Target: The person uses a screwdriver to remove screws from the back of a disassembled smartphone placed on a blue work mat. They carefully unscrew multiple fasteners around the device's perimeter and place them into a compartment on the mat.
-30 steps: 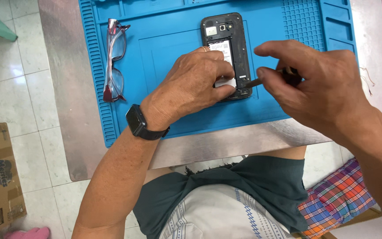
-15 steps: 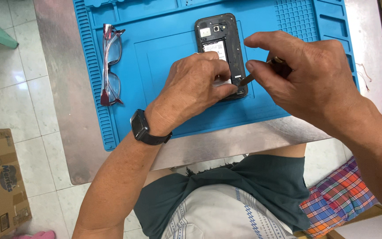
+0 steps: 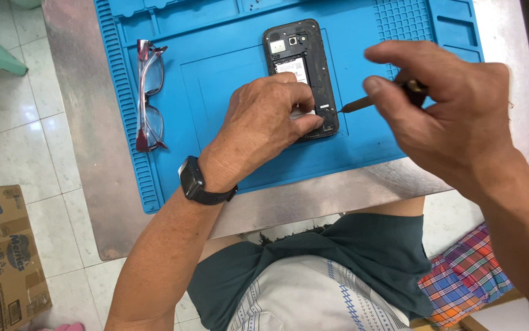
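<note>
Tiled floor, pale, at left and near; metal table (image 3: pixel 80 153) above it, carrying a blue silicone work mat (image 3: pixel 215 73) with ridged left edge and small compartments along the far side.
Cardboard box (image 3: pixel 0 257), printed, on the floor at near left.
Folded glasses (image 3: pixel 149 95), red-tinted frame, lying on the mat's left part, well apart from the phone.
Black wristwatch (image 3: pixel 194 181) on the left wrist.
Left hand (image 3: pixel 264 122) resting on the near end of the phone, fingers curled together, thumb and fingertips pressed on the phone's lower edge.
Smartphone (image 3: pixel 304 55), black, back cover off, battery bay exposed, lying lengthwise at mat centre.
Screwdriver (image 3: pixel 356 104), slim, tip just beside the phone's near right edge.
Right hand (image 3: pixel 448 110) right of the phone, fingers pinched shut on the screwdriver handle.
Plaid cloth (image 3: pixel 467 276) at near right.
</note>
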